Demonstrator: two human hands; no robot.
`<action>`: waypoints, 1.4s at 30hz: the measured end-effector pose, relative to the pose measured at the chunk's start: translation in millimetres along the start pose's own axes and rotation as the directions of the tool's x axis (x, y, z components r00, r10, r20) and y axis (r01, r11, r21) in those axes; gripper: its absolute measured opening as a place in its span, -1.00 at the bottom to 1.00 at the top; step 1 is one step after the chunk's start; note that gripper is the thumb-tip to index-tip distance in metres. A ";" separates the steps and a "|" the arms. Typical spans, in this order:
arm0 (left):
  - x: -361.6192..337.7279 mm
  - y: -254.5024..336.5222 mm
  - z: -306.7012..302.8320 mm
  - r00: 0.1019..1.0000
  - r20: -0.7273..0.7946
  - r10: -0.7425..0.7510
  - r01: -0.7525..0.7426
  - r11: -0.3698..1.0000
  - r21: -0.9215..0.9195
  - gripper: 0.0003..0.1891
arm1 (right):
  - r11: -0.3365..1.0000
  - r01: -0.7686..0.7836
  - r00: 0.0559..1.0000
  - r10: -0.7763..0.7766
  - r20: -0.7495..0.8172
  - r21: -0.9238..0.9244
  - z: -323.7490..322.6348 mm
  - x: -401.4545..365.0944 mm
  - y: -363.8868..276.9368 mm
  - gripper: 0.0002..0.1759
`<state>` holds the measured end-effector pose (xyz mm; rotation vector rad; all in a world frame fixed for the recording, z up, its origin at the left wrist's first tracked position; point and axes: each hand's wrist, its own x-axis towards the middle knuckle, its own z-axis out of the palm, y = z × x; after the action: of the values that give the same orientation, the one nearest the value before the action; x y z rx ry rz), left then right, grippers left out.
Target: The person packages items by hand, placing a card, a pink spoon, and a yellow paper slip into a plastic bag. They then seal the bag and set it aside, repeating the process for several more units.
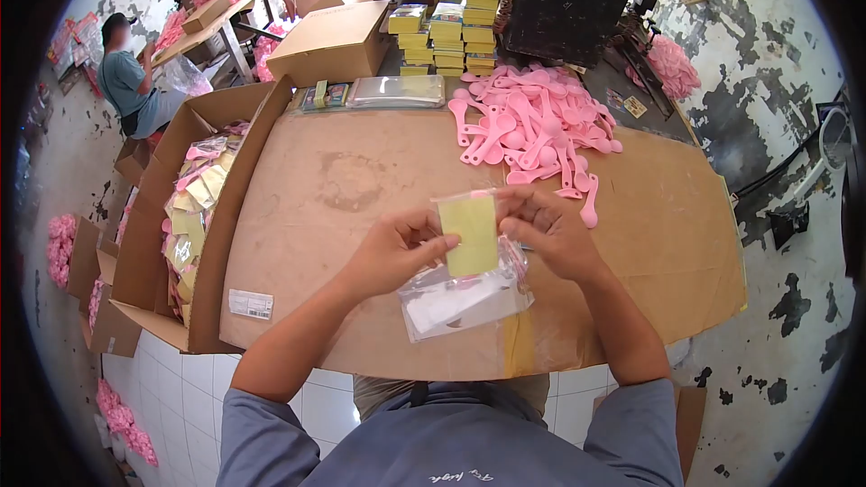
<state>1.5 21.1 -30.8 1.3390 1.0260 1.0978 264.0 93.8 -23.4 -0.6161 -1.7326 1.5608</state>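
The yellow card [473,234] is what we are pinching upright over the near edge of the bench [361,189], left hand [397,254] and right hand [552,236] both clamped on it, apparently sliding it into the clear bag [460,305], whose mouth we judge needs keeping open next.

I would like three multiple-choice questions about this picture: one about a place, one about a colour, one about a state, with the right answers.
1. Where is the loose pile of pink spoons?
A. in the person's lap
B. on the table, beyond the hands
C. in a bucket

2. What colour is the card held up?
A. blue
B. black
C. yellow

3. How is the big box at the left?
A. open, with packs inside
B. taped shut
C. lying upside down

Answers:
1 B, the spoons spread over the table's far right.
2 C, the left hand and right hand pinch a yellow card.
3 A, its flaps stand open.
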 end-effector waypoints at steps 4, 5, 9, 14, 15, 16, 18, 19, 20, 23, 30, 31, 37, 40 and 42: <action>2.7 11.2 -38.6 0.883 -0.438 0.170 -0.283 0.936 -0.209 -0.77 | 0.914 0.006 0.995 -0.045 -0.086 -0.406 -39.4 -0.8 -14.7 -0.58; 4.5 17.1 -48.5 0.743 -0.640 0.196 -0.422 0.879 -0.221 -0.73 | 0.838 -0.004 0.995 -0.053 -0.090 -0.545 -51.2 -3.6 -16.5 -0.57; -1.9 44.8 -62.6 0.557 -0.798 0.232 -0.653 0.716 -0.248 -0.54 | 0.727 -0.084 0.995 0.024 -0.097 -0.682 -73.5 -13.7 -20.5 -0.56; 2.8 3.3 -5.9 0.965 -0.218 0.147 -0.080 0.955 0.287 -0.63 | 0.601 -0.069 0.991 0.135 0.016 -0.796 -83.3 -20.2 -12.1 -0.52; 0.8 1.1 10.7 0.984 -0.069 0.166 -0.119 0.889 0.442 -0.68 | 0.604 -0.075 0.992 0.128 0.003 -0.794 -83.2 -19.3 -10.4 -0.53; -0.8 -1.5 22.9 0.984 0.085 0.158 -0.178 0.799 0.575 -0.72 | 0.605 -0.084 0.992 0.122 -0.013 -0.792 -82.8 -18.8 -9.2 -0.54; -1.9 -13.1 34.5 0.947 0.160 0.278 -0.307 0.643 0.702 -0.75 | 0.646 -0.131 0.990 0.118 -0.071 -0.752 -80.9 -19.4 -8.1 -0.59; 0.2 -18.6 37.2 0.921 0.204 0.332 -0.365 0.549 0.752 -0.76 | 0.685 -0.162 0.987 0.119 -0.109 -0.711 -78.6 -17.4 -8.6 -0.62; 1.9 -22.4 34.9 0.917 0.198 0.346 -0.373 0.570 0.732 -0.77 | 0.722 -0.190 0.982 0.121 -0.148 -0.665 -78.3 -16.1 -8.6 -0.66; 3.6 -26.7 27.7 0.970 0.142 0.198 -0.242 0.731 0.638 -0.77 | 0.668 -0.138 0.989 0.052 -0.139 -0.731 -88.2 -15.0 -2.5 -0.67; 0.8 -15.0 28.2 0.998 -0.067 -0.011 0.032 0.948 0.317 -0.61 | 0.997 -0.001 1.000 0.002 0.011 -0.077 -67.2 -22.0 -13.8 -0.81; 0.7 -14.4 27.7 0.997 -0.068 0.036 -0.009 0.932 0.361 -0.59 | 0.996 0.026 0.997 -0.019 0.072 -0.089 -62.7 -23.3 -14.1 -0.83; 2.1 -18.7 23.7 0.997 -0.079 -0.020 0.048 0.929 0.366 -0.75 | 0.924 0.197 0.936 -0.078 0.343 -0.328 -21.3 -19.2 -18.3 -0.83; 1.9 -17.3 24.1 0.996 -0.093 -0.012 0.048 0.918 0.394 -0.83 | 0.877 0.226 0.918 -0.046 0.394 -0.424 -14.5 -18.0 -16.9 -0.80; 1.7 -17.0 24.5 0.995 -0.101 -0.005 0.044 0.921 0.387 -0.84 | 0.799 0.273 0.912 -0.037 0.410 -0.535 -12.3 -16.8 -15.3 -0.80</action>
<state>26.0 18.8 -47.8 1.5920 1.3839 0.9786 285.8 86.7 -11.4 -0.4466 -2.5349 1.0535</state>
